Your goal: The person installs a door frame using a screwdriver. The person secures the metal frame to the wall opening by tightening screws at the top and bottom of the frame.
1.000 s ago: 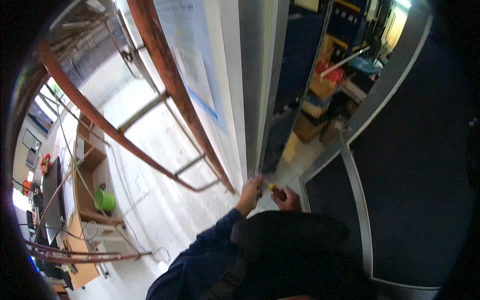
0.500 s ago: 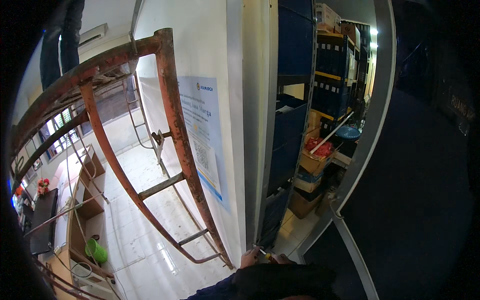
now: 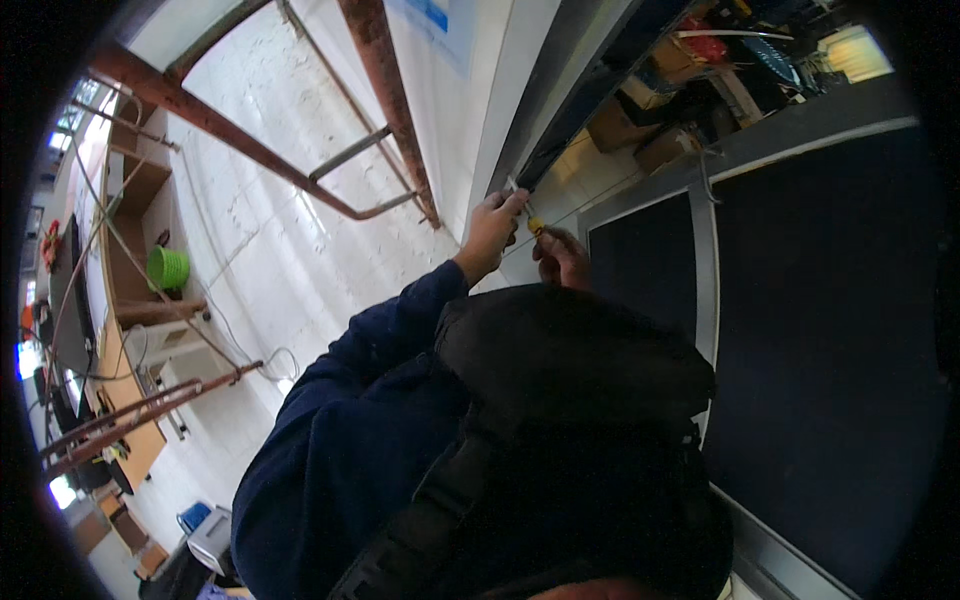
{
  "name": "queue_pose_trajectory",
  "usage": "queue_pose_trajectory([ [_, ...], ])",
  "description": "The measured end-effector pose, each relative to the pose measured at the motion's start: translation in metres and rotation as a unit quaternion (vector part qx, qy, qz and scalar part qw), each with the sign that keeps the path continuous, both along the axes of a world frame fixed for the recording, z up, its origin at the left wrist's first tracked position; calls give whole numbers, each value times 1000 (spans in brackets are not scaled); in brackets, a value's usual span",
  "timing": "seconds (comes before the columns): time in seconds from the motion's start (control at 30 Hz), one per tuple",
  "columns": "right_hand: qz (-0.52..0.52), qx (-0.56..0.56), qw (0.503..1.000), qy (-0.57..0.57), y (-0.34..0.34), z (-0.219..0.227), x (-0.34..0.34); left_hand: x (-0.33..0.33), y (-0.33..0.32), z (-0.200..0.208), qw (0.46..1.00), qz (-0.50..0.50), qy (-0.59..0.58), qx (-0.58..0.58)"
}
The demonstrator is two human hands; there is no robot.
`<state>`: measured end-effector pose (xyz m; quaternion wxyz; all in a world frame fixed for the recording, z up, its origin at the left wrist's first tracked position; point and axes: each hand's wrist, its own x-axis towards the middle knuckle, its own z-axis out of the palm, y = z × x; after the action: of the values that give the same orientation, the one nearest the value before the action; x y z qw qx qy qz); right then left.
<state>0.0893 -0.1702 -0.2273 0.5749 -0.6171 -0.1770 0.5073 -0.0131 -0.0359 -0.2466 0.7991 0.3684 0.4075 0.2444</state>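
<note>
"Yellow catches my eye first, at the foot of the metal door post (image 3: 535,100). What is it?"

"The handle of a screwdriver-like tool (image 3: 535,225). Its thin shaft slants up toward the bottom of the door post, though I can't tell whether the tip touches."

"Who has hold of it?"

"The right hand (image 3: 563,258), below the post and a little to its right. Its fingers are curled and closed on the handle's near end."

"And the left?"

"The left hand (image 3: 488,235) is right at the post's foot, fingers bent, thumb and fingertips beside the shaft. Whether they pinch it or something small, I can't tell. A dark blue sleeve (image 3: 390,310) runs down and left from there."

"What else surrounds the post?"

"Left of it, a rusty metal frame (image 3: 392,90) with rungs stands near the wall. Farther left, a bright green basket (image 3: 168,268) is beside a wooden desk (image 3: 140,455)."

"And to the right?"

"Cardboard boxes (image 3: 615,122) on the tiles beyond the post, then a dark door panel (image 3: 820,320) edged in grey, well to its right."
</note>
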Motion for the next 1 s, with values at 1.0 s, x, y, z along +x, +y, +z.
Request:
queue_pose_trajectory([
  [1.0, 85, 25, 995, 52, -12, 11, 13, 7, -29, -2, 993, 115, 6, -4],
])
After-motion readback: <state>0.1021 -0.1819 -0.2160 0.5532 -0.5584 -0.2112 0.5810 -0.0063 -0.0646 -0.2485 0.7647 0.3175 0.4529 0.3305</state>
